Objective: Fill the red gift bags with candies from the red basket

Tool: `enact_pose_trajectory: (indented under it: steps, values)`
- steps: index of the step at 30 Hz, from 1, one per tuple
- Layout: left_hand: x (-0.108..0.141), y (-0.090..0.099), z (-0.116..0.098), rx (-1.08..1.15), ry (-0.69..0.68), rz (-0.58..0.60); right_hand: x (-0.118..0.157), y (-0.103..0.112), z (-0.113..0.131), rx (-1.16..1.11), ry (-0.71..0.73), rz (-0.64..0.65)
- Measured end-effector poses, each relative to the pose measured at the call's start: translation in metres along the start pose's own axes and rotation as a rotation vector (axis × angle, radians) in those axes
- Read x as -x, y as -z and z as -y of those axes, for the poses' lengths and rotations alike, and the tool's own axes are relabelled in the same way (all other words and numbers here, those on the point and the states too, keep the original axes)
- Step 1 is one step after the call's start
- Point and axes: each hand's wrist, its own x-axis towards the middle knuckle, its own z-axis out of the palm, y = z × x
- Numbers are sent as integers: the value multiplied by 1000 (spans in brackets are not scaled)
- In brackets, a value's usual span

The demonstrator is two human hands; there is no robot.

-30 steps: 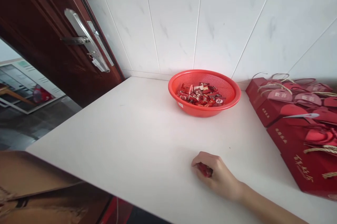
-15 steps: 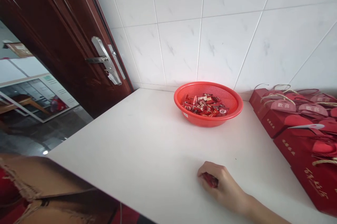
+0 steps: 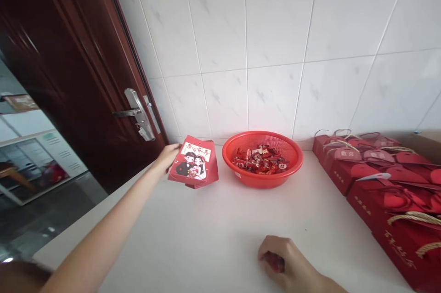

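Observation:
My left hand (image 3: 168, 157) reaches to the back left of the white table and grips a red gift box (image 3: 195, 162) by its left side. A cartoon couple and lettering show on the box's front, and it is tilted. Low in the view, my right hand (image 3: 285, 261) is curled around red-wrapped candies (image 3: 274, 262), which show between thumb and fingers; how many I cannot tell. Right of the gift box stands a red plastic basket (image 3: 265, 183) with many red-wrapped candies (image 3: 262, 160) inside.
Rows of red gift boxes with rope handles (image 3: 365, 205) fill the right side of the white table (image 3: 193, 233). A tiled wall (image 3: 223, 95) runs behind. At the left stands a dark wooden door (image 3: 79, 68) with a metal handle (image 3: 138, 114).
My left arm has come into view from the left, its hand holding the red gift box. My right hand stays closed on the candies. The view has tilted up.

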Motion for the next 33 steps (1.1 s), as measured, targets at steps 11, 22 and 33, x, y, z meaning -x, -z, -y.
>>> enact_pose_trajectory:
  steps: [11,22,33]
  values:
    - [17,-39,9,154,-184,-89,-12,-4,-11,-101,-19,-33]
    - [93,-100,-6,82,-785,42,-18,18,-3,-408,-200,-244]
    - [156,-144,15,-30,-1016,562,-21,40,8,-412,13,-363]
